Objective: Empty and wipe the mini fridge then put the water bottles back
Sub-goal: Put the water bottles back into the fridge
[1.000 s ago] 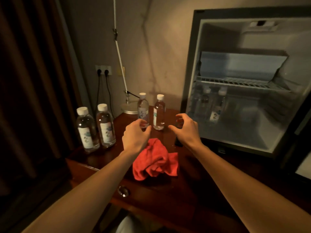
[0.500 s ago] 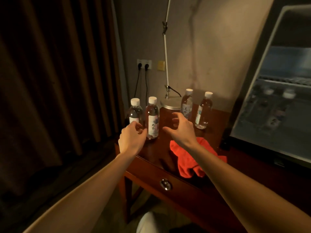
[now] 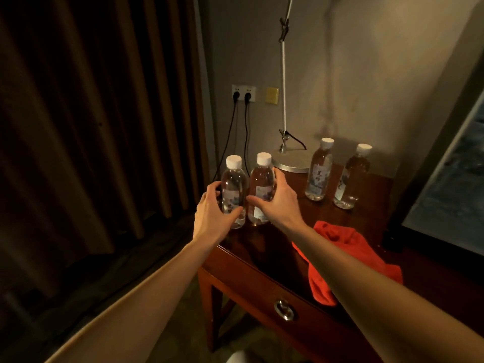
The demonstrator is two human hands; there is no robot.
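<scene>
Two clear water bottles with white caps stand side by side at the left corner of the wooden table (image 3: 262,260). My left hand (image 3: 212,213) curls round the left bottle (image 3: 233,187). My right hand (image 3: 277,203) wraps round the right bottle (image 3: 262,184). Both bottles stand upright on the table. Two more bottles, one (image 3: 320,170) beside the other (image 3: 353,176), stand further right near the wall. A crumpled red cloth (image 3: 348,252) lies on the table under my right forearm. The open mini fridge (image 3: 450,184) shows only as a dark edge at the far right.
A lamp base (image 3: 290,159) with a thin white pole stands behind the bottles. Two black plugs sit in the wall socket (image 3: 243,94), with cables hanging down. Dark curtains (image 3: 91,113) fill the left side. The table has a drawer with a metal pull (image 3: 285,309).
The view swung left, away from the fridge. Both hands moved from the middle of the table to the two left bottles and closed round them.
</scene>
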